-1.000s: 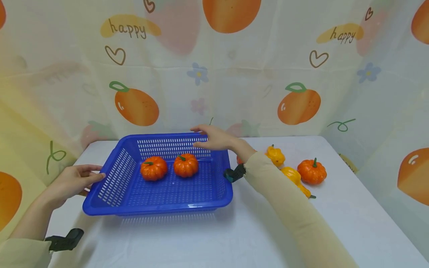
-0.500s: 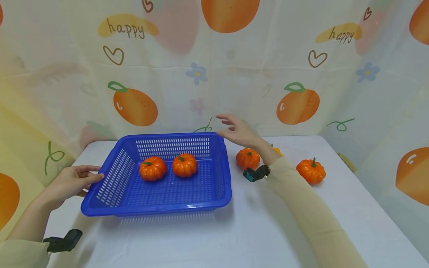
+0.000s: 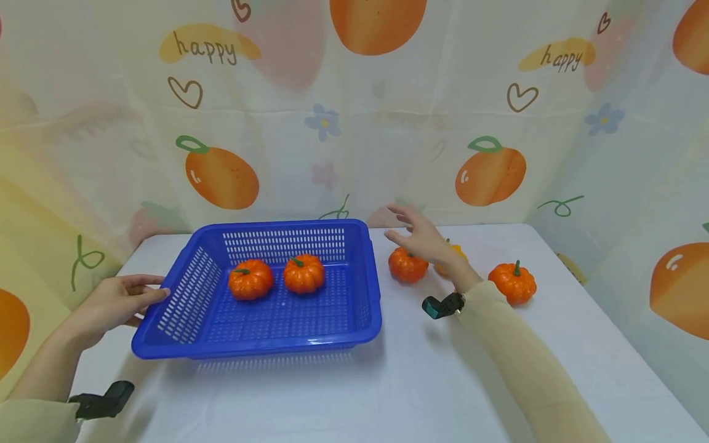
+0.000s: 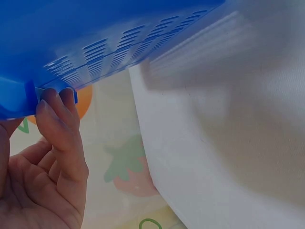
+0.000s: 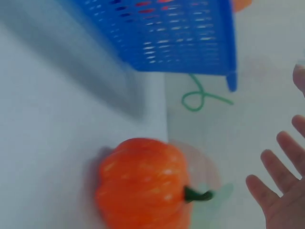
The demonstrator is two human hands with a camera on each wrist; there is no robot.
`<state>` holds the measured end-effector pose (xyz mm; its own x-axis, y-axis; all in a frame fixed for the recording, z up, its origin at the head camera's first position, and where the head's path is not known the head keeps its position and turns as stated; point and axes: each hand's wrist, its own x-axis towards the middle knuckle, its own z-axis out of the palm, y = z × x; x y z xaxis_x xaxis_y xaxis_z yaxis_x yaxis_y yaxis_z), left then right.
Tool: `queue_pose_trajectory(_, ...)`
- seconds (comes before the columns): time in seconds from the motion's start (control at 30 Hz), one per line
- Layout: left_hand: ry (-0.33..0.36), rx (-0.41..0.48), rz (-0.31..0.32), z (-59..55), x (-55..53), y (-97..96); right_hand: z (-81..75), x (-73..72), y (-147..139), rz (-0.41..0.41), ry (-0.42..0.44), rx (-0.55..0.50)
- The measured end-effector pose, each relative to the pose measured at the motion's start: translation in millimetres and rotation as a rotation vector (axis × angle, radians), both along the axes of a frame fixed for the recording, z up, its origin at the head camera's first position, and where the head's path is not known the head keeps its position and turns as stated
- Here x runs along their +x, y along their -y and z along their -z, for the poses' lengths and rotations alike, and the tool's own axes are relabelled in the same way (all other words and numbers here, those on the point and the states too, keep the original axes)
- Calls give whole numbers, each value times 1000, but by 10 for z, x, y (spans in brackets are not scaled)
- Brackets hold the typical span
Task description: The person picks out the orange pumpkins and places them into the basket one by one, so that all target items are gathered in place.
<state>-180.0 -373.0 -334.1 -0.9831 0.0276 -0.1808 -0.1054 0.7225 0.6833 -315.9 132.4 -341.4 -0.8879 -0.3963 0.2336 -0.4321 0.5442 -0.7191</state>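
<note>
A blue plastic basket (image 3: 255, 349) with slotted sides holds two small orange pumpkins, one on the left (image 3: 251, 280) and one on the right (image 3: 304, 274). My left hand (image 3: 113, 304) grips its left rim, thumb above and curled fingers (image 4: 64, 124) tucked under the edge. Right of the basket, my right hand (image 3: 423, 239) hovers with spread fingers and holds nothing. Just below it in the head view is another orange pumpkin (image 3: 408, 267) with a green stem, seen large in the right wrist view. A yellow gourd (image 3: 457, 251) is partly hidden behind the right hand and wrist.
Farther right on the white-covered table (image 3: 277, 406) sits one more orange pumpkin (image 3: 514, 285). A printed curtain (image 3: 388, 141) with oranges and hearts hangs along the table's back edge and both sides.
My right hand has moved right, from over the basket's far right corner to above the pumpkin beside it. The left hand keeps its grip on the rim; the basket stays in place.
</note>
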Motion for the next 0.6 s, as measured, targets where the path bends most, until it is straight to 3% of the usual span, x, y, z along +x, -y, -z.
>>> queue_pose_trajectory(0.23, -2, -4, 2, 6, -4, 6, 175, 66, -127, 96, 87, -30)
queue_pose_trajectory(0.6, -8, 5, 7, 11, -3, 9, 339, 140, -248, 160, 82, 96)
